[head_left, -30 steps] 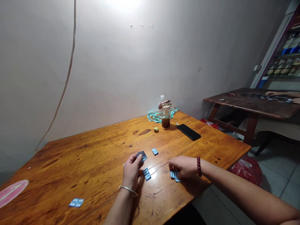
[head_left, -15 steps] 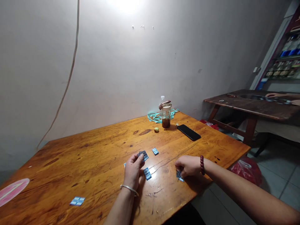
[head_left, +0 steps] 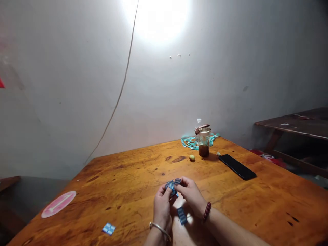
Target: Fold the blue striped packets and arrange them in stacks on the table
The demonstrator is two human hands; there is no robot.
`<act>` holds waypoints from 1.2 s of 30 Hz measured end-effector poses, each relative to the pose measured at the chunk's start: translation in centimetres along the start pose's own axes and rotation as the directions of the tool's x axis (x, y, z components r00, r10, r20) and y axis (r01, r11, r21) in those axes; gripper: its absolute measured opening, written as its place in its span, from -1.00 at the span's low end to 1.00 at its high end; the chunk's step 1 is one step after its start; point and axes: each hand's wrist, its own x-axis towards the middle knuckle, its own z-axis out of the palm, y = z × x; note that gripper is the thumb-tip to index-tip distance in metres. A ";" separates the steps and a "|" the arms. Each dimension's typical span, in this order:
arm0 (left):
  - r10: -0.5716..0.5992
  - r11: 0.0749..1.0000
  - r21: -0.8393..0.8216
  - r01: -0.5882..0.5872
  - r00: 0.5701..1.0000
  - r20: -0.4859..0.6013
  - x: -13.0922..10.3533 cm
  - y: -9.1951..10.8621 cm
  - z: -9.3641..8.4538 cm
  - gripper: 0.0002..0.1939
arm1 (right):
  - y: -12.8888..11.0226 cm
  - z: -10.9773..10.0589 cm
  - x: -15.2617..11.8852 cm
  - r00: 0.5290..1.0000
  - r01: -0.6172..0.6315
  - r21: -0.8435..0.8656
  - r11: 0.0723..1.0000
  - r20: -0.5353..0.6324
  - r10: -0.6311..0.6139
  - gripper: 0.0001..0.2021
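Small blue-and-white striped cards are pinched in my left hand, which wears a silver bangle. Close against it, my right hand, with a dark red bead bracelet, grips another small card between thumb and fingers. The two hands meet just above the table, and fingers partly cover the cards. Below them, between the wrists, one striped card lies on the wood. Farther left on the table is a flat blue card with a white cross pattern.
The wooden table meets the grey wall. On it are a black phone, a cup of dark drink, a small yellow-green item, turquoise straps and a pink oval marking. A dark table stands at right.
My right hand has lifted a card from the table and come left to meet my left hand. Fewer cards lie on the table. The view has swung left.
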 end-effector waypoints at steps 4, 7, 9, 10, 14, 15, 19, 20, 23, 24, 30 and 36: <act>-0.019 0.999 -0.031 0.020 1.000 0.019 -0.3 -0.3 0.3 -0.81 | 1.5 -0.5 0.0 0.999 0.032 -0.015 0.999 -0.022 -0.032 -0.88; -0.022 1.000 0.009 0.021 0.999 0.045 -0.8 -0.1 0.8 -0.80 | 1.9 -1.3 -0.1 0.997 0.060 -0.028 0.998 -0.043 -0.061 -0.87; -0.024 0.999 0.039 0.021 0.998 0.060 -1.0 0.1 0.9 -0.78 | 2.1 -1.5 -0.1 0.997 0.063 -0.045 0.997 -0.049 -0.065 -0.86; -0.023 0.998 0.053 0.019 0.998 0.063 -1.0 0.1 0.9 -0.77 | 2.2 -1.5 -0.1 0.996 0.068 -0.056 0.996 -0.045 -0.071 -0.85; -0.013 0.997 0.082 0.012 1.000 0.021 -0.5 0.0 0.6 -0.80 | 2.6 -1.4 0.0 0.988 0.151 -0.096 0.984 0.010 -0.151 -0.87; -0.011 0.996 0.087 0.010 1.000 0.010 -0.3 -0.1 0.5 -0.80 | 2.6 -1.5 0.0 0.986 0.170 -0.114 0.979 0.024 -0.168 -0.87; 0.011 0.994 0.113 -0.010 1.000 -0.008 0.1 -0.2 0.2 -0.80 | 1.9 -2.1 -0.1 0.985 0.165 -0.228 0.960 0.081 -0.150 -0.82; 0.018 0.993 0.118 -0.017 1.000 -0.004 0.2 -0.2 0.1 -0.80 | 1.8 -2.3 -0.1 0.986 0.158 -0.247 0.956 0.094 -0.139 -0.81; 0.035 0.990 0.135 -0.038 0.999 0.020 0.3 -0.2 -0.1 -0.82 | 1.7 -2.9 0.1 0.981 0.146 -0.272 0.951 0.163 -0.104 -0.80; 0.034 0.989 0.144 -0.038 0.999 0.033 0.3 -0.2 -0.1 -0.82 | 1.8 -3.0 0.3 0.977 0.143 -0.282 0.949 0.195 -0.089 -0.80; -0.048 0.985 0.171 0.019 0.984 0.171 -0.1 -0.1 0.2 -0.82 | 2.9 -3.8 1.1 0.976 0.084 -0.314 0.946 0.218 -0.014 -0.77; -0.052 0.975 0.221 -0.003 0.969 0.243 -0.5 0.3 0.3 -0.81 | 3.3 -3.6 1.1 0.973 -0.060 -0.188 0.980 0.207 0.099 -0.76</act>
